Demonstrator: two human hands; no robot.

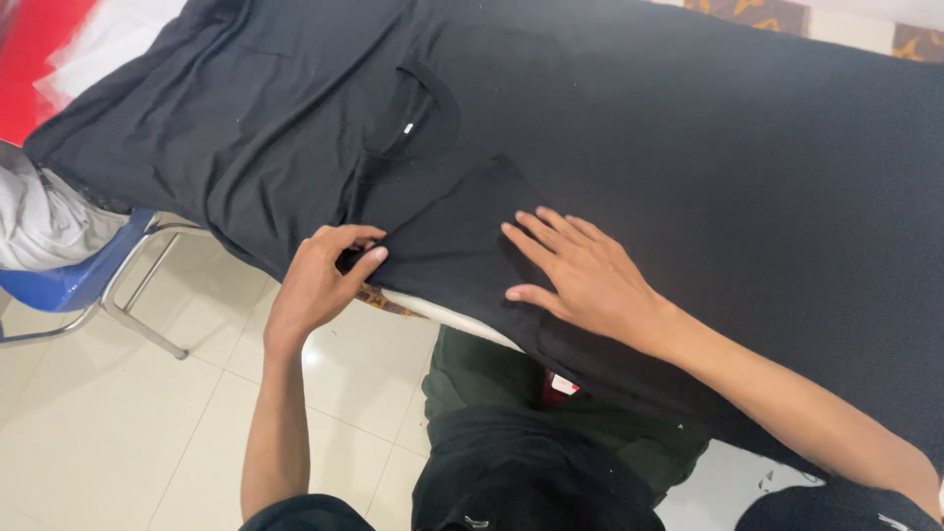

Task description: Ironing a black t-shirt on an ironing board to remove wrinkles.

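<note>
A black cloth (pixel 747 147) covered the bench. On it, at the near edge, lay a black T-shirt (pixel 295 128), neckline up. The right hand (pixel 580 275) pressed flat on its folded sleeve, fingers apart. The left hand (pixel 320 280) pinched the sleeve's edge, fingers clamped on the fabric.

Bare forearms are seen, with the left hand (pixel 320 280) and right hand (pixel 580 275) ungloved. Black short sleeves (pixel 305 513) and dark green trousers (pixel 492 379) are worn.
</note>
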